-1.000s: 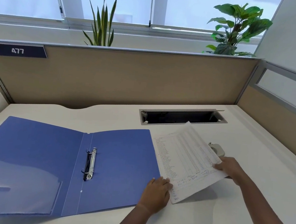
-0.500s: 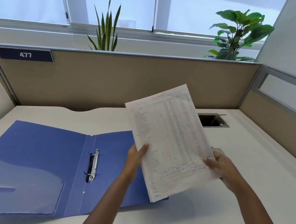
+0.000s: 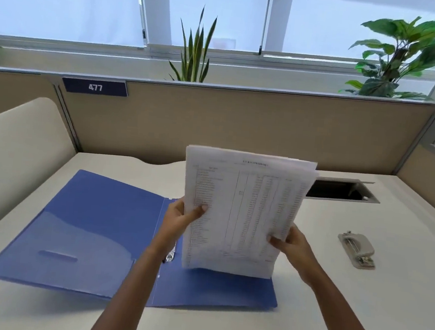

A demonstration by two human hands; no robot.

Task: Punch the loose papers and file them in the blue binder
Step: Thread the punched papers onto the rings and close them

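Cubicle workstation. Cream bench (image 3: 328,322) fills the lower frame, with a rectangular cable hatch (image 3: 341,190) open at centre right. Beige partition (image 3: 241,124) with a grey top rail runs across the middle. It carries a dark blue plate (image 3: 95,87) reading 477 at upper left. A rounded cream panel (image 3: 18,151) stands at left. Windows (image 3: 67,4) above give bright, diffuse daylight. Spiky plant (image 3: 194,53) at top centre, broad-leaved plant (image 3: 396,57) at upper right.
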